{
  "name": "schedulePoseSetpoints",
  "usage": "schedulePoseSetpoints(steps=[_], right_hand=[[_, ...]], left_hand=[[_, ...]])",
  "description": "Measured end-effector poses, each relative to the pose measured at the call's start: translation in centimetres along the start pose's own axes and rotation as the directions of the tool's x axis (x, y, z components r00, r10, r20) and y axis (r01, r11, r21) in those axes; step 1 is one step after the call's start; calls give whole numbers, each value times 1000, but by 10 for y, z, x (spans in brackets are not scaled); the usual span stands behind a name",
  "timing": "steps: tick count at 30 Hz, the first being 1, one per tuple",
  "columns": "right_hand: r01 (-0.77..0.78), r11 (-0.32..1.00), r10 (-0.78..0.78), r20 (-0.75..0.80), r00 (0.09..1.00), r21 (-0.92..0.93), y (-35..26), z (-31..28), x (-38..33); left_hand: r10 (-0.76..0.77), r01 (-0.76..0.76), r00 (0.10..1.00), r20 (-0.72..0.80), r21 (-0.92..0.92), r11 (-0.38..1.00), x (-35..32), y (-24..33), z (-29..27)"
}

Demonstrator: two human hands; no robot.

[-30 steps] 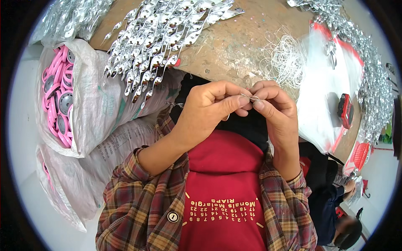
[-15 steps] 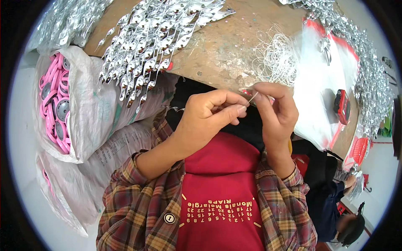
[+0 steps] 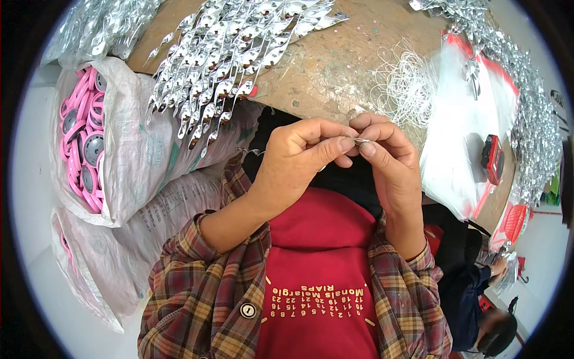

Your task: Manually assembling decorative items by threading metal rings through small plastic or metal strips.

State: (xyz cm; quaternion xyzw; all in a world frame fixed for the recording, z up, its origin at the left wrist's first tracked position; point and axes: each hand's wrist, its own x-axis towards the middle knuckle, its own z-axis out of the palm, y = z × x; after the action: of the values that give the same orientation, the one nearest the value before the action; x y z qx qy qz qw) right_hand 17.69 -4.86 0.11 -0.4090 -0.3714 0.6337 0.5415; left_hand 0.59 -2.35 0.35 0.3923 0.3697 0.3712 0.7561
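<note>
Thin pale string (image 3: 362,140) is pinched by the left hand (image 3: 293,158) and right hand (image 3: 394,161), fingers (image 3: 391,133) closed. It could slip free if either pinch loosens.

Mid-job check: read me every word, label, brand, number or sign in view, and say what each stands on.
Red top: yellow letters and rows of numbers, upside down in this view; clear enough to read, but I won't copy them out.
Upper white sack: faint greenish print, too blurred to read.
Lower white sack: grey print, too small and blurred to read.
</note>
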Motion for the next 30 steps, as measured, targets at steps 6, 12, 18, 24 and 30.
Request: schedulePoseSetpoints(steps=[6, 12, 18, 24, 30], right_hand=[[16, 991, -12, 34, 999, -135, -2, -3, -1], [185, 783, -190, 54, 980, -594, -17, -6, 2], [372, 331, -331, 263, 906, -867, -29, 10, 6], [462, 198, -462, 333, 822, -865, -19, 10, 5], [560, 325, -537, 339, 773, -762, -12, -5, 9]], left_hand=[[17, -17, 1000, -13, -22, 1000, 0, -1, 1], [56, -54, 998, -14, 144, 988, 1, -1, 0], [381, -317, 924, -25, 507, 802, 2, -7, 4], [378, -302, 925, -30, 546, 781, -1, 1, 5], [-221, 253, 962, 158, -223, 942, 4, 8, -7]])
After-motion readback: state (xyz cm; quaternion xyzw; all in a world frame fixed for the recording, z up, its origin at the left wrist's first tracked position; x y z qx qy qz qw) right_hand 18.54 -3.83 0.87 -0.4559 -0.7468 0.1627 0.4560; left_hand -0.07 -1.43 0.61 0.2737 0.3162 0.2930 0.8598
